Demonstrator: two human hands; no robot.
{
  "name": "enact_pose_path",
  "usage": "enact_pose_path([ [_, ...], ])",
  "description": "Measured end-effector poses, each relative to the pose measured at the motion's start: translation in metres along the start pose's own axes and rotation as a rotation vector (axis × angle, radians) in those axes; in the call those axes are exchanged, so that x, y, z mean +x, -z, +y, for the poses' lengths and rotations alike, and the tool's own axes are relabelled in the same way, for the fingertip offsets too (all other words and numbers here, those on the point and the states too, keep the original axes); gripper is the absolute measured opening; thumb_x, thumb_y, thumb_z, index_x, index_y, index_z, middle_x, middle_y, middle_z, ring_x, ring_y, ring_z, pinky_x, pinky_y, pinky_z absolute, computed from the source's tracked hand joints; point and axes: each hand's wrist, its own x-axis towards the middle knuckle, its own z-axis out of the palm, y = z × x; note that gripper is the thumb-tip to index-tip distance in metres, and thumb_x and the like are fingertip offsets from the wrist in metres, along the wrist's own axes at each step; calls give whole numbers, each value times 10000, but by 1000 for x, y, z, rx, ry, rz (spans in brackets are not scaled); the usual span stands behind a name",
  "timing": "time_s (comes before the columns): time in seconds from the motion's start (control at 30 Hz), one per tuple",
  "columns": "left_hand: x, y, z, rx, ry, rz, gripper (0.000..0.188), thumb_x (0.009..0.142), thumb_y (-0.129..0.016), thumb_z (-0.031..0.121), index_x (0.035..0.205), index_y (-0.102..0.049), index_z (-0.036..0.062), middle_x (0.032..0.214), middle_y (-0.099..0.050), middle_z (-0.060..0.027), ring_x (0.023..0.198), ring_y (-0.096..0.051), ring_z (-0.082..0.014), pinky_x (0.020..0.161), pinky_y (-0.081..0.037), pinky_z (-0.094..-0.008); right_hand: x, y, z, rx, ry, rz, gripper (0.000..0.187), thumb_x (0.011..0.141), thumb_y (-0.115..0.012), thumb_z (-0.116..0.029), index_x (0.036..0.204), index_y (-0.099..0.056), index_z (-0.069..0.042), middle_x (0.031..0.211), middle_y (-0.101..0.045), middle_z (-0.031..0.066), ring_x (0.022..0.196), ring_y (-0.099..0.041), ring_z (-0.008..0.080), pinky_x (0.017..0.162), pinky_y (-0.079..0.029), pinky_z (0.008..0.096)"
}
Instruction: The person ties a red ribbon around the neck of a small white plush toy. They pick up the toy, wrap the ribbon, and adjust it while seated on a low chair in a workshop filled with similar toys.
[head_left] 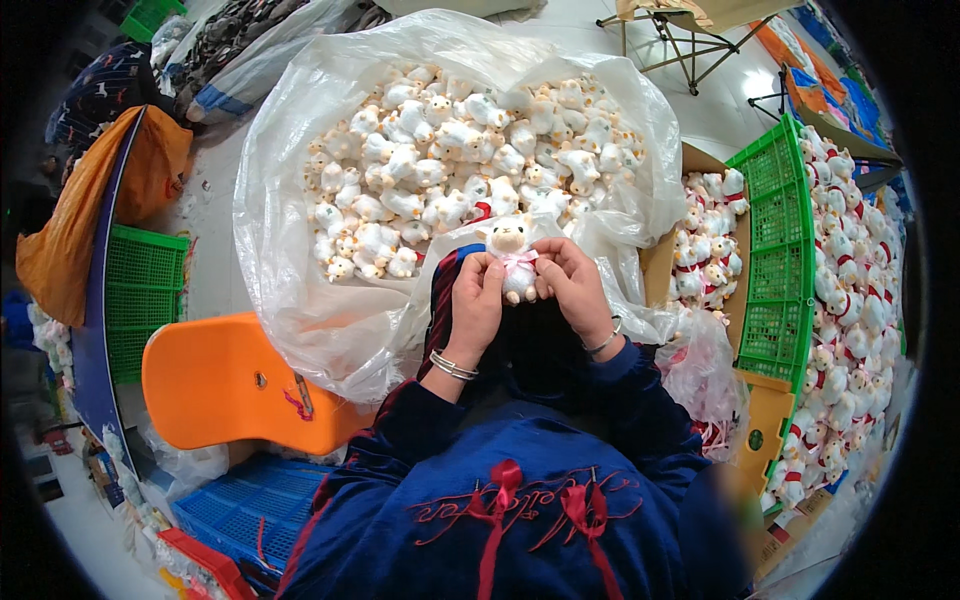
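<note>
Between my two hands, above my lap, is a small white plush sheep [517, 275] with a cream face and a pink ribbon bow [517, 260] at its neck. My left hand [477, 300] pinches the toy's left side by the bow. On the other side, the fingers of my right hand [575, 285] are closed at the bow and the toy's body. The toy faces up, its two feet toward me. Just beyond it lies a big clear plastic bag [290, 190], spread wide and filled with many similar white plush toys [405, 160].
An orange chair [215, 385] at my left carries a small tool [304, 395] and red ribbon scraps. To the right, a cardboard box [745, 290] and a green crate [775, 250] stand beside plush toys with red neck ribbons [845, 300]. A blue crate [250, 500] sits lower left.
</note>
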Motion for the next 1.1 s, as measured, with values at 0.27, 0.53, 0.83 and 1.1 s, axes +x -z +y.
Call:
enact_pose_path([
  [0.27,5,-3,2,23,-3,1,243,1051,-519,250,943,-555,36,765,-548,25,658,-486,-25,571,-441,-212,4,6,6,-71,-18,-3,181,1005,-566,-171,951,-611,-4,740,-593,9,613,-521,56,574,-423,217],
  [0.53,13,10,13,604,-350,8,203,892,-707,167,820,-608,6,788,-602,-122,720,-582,-215,693,-478,-334,8,2,17,-406,94,59,176,950,-630,-143,850,-619,2,698,-580,33,611,-524,96,568,-433,272],
  [0.83,20,22,33,688,-79,-146,244,861,-689,223,798,-657,-10,753,-668,-159,689,-650,-268,647,-498,-371,6,-5,10,-455,49,30,153,943,-627,-111,863,-610,18,695,-585,36,611,-532,93,577,-454,262],
  [1.1,3,-2,26,647,-170,-125,238,877,-683,203,806,-640,-19,741,-664,-165,671,-662,-284,624,-510,-389,-13,4,-16,-633,-45,45,179,946,-610,-105,818,-565,12,646,-569,84,491,-569,150,444,-439,293],
])
